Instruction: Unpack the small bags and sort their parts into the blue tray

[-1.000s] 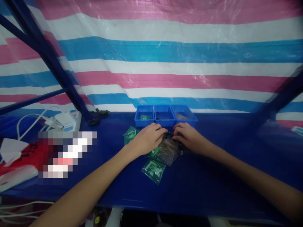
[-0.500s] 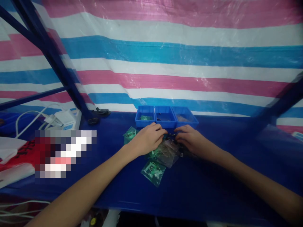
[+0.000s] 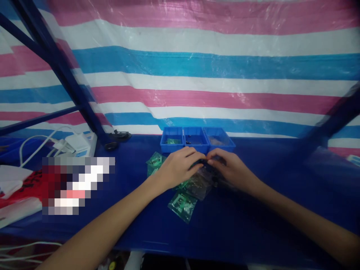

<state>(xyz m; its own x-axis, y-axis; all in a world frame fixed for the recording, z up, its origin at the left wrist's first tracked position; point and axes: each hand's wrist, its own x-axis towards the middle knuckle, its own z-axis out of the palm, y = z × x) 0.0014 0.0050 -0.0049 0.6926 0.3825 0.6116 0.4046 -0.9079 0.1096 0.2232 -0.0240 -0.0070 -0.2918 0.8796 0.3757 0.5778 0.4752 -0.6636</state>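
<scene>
My left hand (image 3: 181, 167) and my right hand (image 3: 232, 168) meet over a pile of small bags, their fingertips almost touching. Between the bent fingers lie small dark pieces (image 3: 200, 162), too blurred to name. Both hands are closed at the tips, thumbs against fingers. Below them are a clear plastic bag (image 3: 198, 185) with small bits in it and a green bag (image 3: 182, 204) lying flat nearer me. Another green bag (image 3: 155, 160) sits left of my left hand. My fingers hide part of the pile.
Behind the hands stand three joined blue trays: the left tray (image 3: 172, 129) holds a green bag, the middle tray (image 3: 196, 130) dark bits, the right tray (image 3: 219, 130) clear bags. A white power strip (image 3: 91, 144) with cables and a red bag (image 3: 25, 187) lie left on the blue table (image 3: 239, 228).
My hands have come together; the left moved right and the right moved slightly left. Their fingertips now close over the small dark pieces.
</scene>
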